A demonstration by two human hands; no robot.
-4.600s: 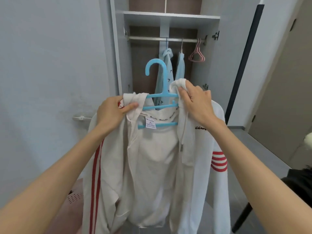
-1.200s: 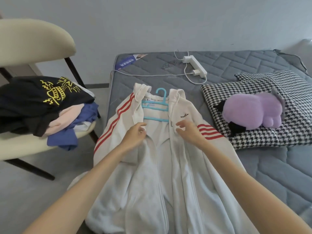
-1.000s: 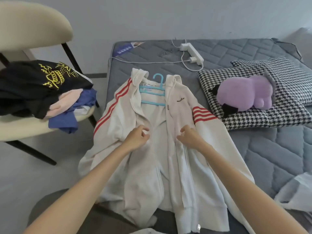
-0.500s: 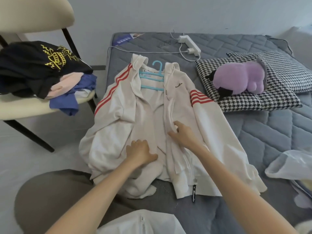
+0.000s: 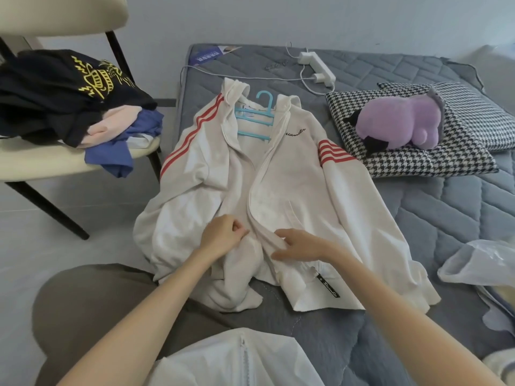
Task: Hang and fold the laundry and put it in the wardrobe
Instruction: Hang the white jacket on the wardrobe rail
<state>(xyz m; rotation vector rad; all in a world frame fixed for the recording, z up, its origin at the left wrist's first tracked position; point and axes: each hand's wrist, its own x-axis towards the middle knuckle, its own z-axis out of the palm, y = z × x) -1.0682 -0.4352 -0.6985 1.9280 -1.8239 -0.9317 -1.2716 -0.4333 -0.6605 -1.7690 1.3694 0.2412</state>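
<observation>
A white zip hoodie [image 5: 301, 174] with red stripes lies face up on the grey quilted bed [image 5: 434, 207], a blue hanger [image 5: 255, 118] still inside its neck. Near the hem my left hand [image 5: 223, 239] pinches the left front edge, fingers curled on the fabric. My right hand [image 5: 301, 245] holds the right zipper edge, thumb under the fabric and fingers over it. The two front edges lie close together between my hands.
A cream chair [image 5: 36, 160] at the left carries a pile of dark, pink and blue clothes [image 5: 72, 107]. A houndstooth pillow [image 5: 434, 151] with a purple plush toy [image 5: 398, 126] lies at the right. A power strip [image 5: 316, 66] sits at the bed's head, a plastic bag [image 5: 482, 263] at the right edge.
The hoodie went from being held up at the wardrobe to lying on the bed. My hands have slid down its front from the chest to the lower zipper edges.
</observation>
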